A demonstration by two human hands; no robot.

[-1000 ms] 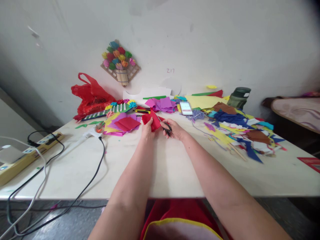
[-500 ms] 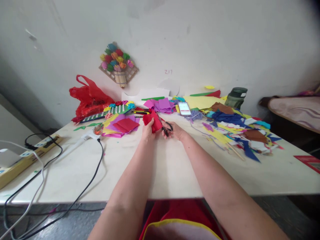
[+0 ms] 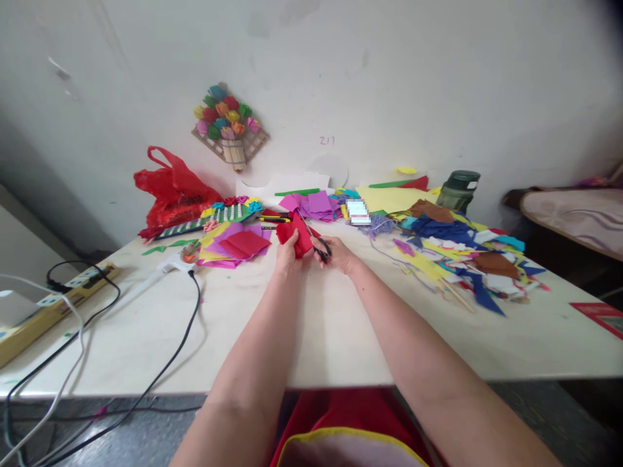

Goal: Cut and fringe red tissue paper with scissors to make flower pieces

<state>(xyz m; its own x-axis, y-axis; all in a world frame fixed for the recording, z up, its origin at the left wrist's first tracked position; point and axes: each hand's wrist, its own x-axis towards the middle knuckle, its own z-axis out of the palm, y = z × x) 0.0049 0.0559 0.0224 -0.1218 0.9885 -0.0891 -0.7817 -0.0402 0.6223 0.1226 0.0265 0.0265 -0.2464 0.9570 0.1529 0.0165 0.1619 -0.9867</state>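
My left hand (image 3: 290, 251) is closed on a piece of red crepe paper (image 3: 302, 239), thumb on top. In my right hand (image 3: 338, 254) are black-handled scissors (image 3: 322, 248), their blades lying across the red paper and pointing away to the left. Fingers of the right hand are wrapped round the handles and partly hidden. Just left of my left hand lies a stack of coloured paper squares (image 3: 241, 244), yellow, purple and red. Behind the held paper rests a yellow-and-black utility knife (image 3: 275, 219).
Heaped scraps (image 3: 462, 253) cover the table's right side, near a green bottle (image 3: 459, 190). At the left stand a red plastic bag (image 3: 172, 188), a glue gun (image 3: 179, 261) and a power strip (image 3: 58, 308) with cables. A phone (image 3: 358, 212) lies at the back.
The scissors' handles have closed together in my right hand, with the blades nearer each other over the red paper. My left hand holds its place.
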